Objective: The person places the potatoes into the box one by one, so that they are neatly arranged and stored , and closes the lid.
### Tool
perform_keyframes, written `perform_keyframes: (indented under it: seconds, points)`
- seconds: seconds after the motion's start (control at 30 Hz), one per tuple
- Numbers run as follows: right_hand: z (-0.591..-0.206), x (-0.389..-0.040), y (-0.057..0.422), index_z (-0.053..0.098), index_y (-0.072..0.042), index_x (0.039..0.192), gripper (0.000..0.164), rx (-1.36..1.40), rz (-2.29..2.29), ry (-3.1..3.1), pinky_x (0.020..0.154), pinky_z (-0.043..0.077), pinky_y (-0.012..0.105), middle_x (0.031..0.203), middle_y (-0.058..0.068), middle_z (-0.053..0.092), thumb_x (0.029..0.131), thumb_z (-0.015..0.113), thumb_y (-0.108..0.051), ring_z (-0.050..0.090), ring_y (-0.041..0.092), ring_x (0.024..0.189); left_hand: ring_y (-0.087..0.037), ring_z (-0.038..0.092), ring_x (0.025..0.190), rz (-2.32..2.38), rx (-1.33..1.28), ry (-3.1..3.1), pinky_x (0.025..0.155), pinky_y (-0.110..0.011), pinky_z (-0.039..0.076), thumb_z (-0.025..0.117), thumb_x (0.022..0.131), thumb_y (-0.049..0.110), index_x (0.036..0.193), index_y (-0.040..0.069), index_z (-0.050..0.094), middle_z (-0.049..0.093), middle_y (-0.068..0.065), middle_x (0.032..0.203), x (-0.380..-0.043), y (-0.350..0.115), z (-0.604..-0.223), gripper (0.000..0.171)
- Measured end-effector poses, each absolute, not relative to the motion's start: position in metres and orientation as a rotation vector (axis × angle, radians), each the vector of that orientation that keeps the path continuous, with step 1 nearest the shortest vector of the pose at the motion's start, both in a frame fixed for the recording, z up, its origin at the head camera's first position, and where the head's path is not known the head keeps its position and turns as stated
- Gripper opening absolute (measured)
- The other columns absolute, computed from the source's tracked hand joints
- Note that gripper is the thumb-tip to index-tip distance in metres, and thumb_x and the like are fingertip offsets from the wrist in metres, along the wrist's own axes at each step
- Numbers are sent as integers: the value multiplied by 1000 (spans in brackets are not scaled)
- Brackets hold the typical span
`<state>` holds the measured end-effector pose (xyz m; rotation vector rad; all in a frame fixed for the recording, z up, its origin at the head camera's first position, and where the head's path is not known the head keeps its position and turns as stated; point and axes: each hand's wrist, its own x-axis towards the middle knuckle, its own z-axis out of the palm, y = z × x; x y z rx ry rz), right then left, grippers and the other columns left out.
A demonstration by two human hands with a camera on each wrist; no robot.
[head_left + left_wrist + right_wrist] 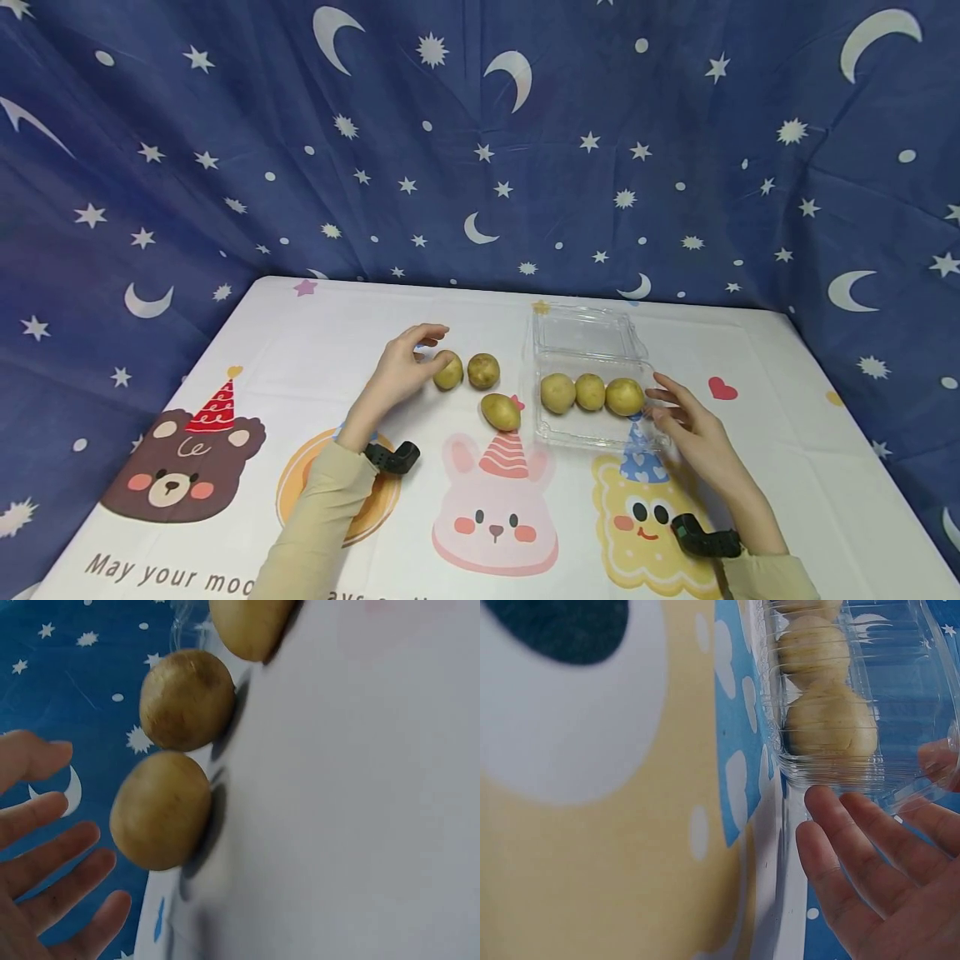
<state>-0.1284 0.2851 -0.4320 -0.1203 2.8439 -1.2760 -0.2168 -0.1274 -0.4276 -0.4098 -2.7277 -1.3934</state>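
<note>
Three potatoes lie on the table left of a clear plastic clamshell box point(592, 435). My left hand point(403, 367) is beside the leftmost potato point(448, 372), its fingers spread and slightly bent; the left wrist view shows a gap between fingers and potato. Close by are a rounder potato point(187, 700) and an oval potato point(500, 412). Inside the box's base, a row of three holds a left potato point(558, 393), a middle potato point(590, 392) and a right potato point(625, 397). My right hand point(885, 877) rests at the box's right side, fingers extended, thumb near its rim.
The box's lid point(585, 332) stands open toward the back of the table. A white cartoon-printed cloth point(420, 517) covers the table. Behind it hangs a blue curtain point(450, 167) with moons and stars. Each wrist wears a dark strap with a camera point(393, 457).
</note>
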Motion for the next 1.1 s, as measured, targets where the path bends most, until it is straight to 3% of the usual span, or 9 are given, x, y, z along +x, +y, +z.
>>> perform_keyframes:
  seconds: [0.3, 0.43, 0.57, 1.1]
  points:
    - [-432, -129, 285, 28, -13, 151, 56, -115, -1272, 2833, 81, 39, 6, 137, 21, 53, 100, 49, -19, 60, 35, 112, -31, 58, 117, -1428, -492, -2800, 98, -46, 49, 71, 86, 18, 131, 10, 56, 60, -14, 129, -219, -133, -438, 48]
    - [-433, -129, 285, 30, -13, 151, 55, -137, -1269, 2854, 81, 41, 6, 135, 21, 55, 99, 50, -18, 62, 7, 103, -31, 58, 118, -1425, -521, -2833, 101, -47, 47, 72, 85, 17, 133, 10, 54, 60, -15, 130, -220, -134, -442, 52]
    - [-433, -129, 286, 31, -12, 150, 55, -149, -1276, 2865, 80, 41, 5, 134, 21, 56, 99, 51, -17, 48, -19, 93, -30, 57, 118, -1440, -533, -2853, 102, -48, 45, 75, 82, 16, 134, 10, 53, 59, -14, 132, -220, -134, -442, 57]
    - [-433, -128, 285, 31, -12, 150, 55, -137, -1281, 2871, 81, 38, 3, 135, 22, 55, 99, 50, -19, 44, -23, 92, -28, 54, 120, -1362, -600, -2935, 109, -43, 41, 79, 76, 9, 138, 8, 50, 56, -12, 134, -218, -133, -442, 69]
